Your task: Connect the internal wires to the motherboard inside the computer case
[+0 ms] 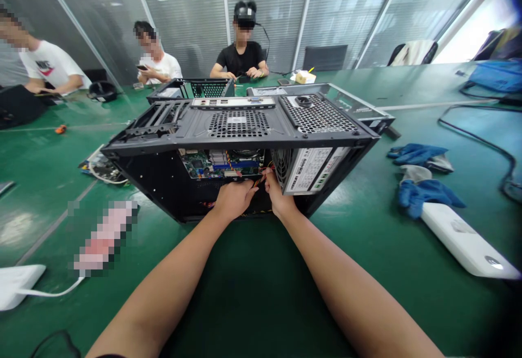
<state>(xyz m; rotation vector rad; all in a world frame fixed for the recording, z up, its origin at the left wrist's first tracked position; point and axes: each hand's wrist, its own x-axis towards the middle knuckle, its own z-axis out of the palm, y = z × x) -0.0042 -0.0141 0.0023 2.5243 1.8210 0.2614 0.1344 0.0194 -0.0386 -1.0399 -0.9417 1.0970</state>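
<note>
A black computer case [240,124] lies on its side on the green table [253,282], its open side facing me. Inside I see a green motherboard [212,163] and a power supply [310,169] with a white label at the right. Both my hands reach into the opening. My left hand [233,199] is curled with its fingers inside the case. My right hand [278,192] pinches a bundle of red and yellow cables [261,179] beside the power supply fan. The fingertips of both hands are partly hidden inside.
Blue gloves [424,184] and a white power strip [465,244] lie to the right. A white device [16,284] with a cord sits at the front left. A second open case [196,87] stands behind. Three people sit at the far side. Black cables [489,146] run along the right.
</note>
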